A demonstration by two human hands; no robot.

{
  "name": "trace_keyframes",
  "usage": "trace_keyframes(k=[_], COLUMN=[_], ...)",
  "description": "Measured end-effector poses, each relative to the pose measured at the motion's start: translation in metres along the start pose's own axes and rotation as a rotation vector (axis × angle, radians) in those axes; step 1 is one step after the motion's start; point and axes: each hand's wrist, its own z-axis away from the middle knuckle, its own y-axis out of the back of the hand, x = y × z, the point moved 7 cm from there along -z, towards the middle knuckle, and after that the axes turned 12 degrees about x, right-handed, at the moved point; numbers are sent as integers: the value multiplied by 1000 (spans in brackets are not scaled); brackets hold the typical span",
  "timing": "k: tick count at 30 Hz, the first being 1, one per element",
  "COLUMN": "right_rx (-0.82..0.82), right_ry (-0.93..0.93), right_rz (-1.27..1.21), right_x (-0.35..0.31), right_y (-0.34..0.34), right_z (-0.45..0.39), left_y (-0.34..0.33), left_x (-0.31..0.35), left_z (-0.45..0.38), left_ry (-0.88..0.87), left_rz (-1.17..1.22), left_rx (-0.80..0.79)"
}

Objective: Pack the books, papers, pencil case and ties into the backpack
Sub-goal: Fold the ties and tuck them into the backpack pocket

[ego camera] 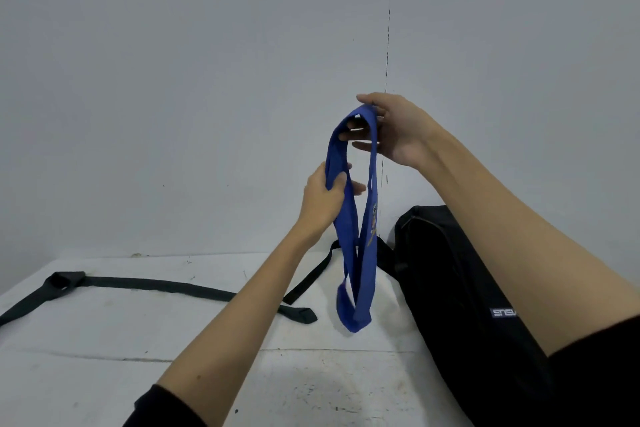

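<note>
Above the white counter you hold a blue tie up in the air, folded into a long hanging loop. Your right hand is at the top of the loop: the fingers are straight and spread, pushed through the fold so the cloth drapes over them, with the thumb lying on top. Your left hand is lower and to the left, its fingers and thumb curled round one strand of the tie and pinching it. The tie's two strands hang down from there and its lowest fold dangles just over the counter, beside the backpack; whether it touches the surface you cannot tell. A small gold emblem shows on the right strand.

The black backpack lies on the counter at the right, partly hidden by your right forearm, with a white label on its side. One of its black straps runs out behind the tie. A black tie lies flat across the counter at the left, well apart from the blue one
</note>
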Motion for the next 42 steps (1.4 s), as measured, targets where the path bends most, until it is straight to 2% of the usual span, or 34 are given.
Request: trace_keyframes(k=[5,12,17,20,22,28,31,34,36,37,40,41,42], right_rx=[90,116,113,116,122,148,145,108,74,59,54,67,79], right_ry=[17,56,78,90,101,113,97,83,76,72,109,126,141], right_rz=[-122,-171,-190,-188,-191,-207,-190,-137,-89,-68,9,31,45], right_x=[-5,-7,-13,-17,-20,-25,-18,-10,-3,1,8,8,8], right_y=[18,31,38,38,38,38,36,31,24,20,13,12,13], right_z=[-6,-11,-8,-7,-7,-8,-9,-11,-12,-12,-14,-14,-14], left_y=[-7,12,36,40,39,36,31,18,6,3,17,21,20], left_x=[-47,-134,-155,-161,-167,-183,-184,-141,-77,-44,39,53,60], left_z=[13,42,44,43,45,54,52,42,28,19,3,6,11], left_ry=[-18,118,76,130,160,162,217,238,195,138,-198,-280,-301], left_rz=[-163,-225,-397,-396,-409,-640,-714,-543,-300,-198,-84,-60,-14], left_rx=[-46,-104,6,-3,-46,-160,-364,-548,-485,-383,140,255,291])
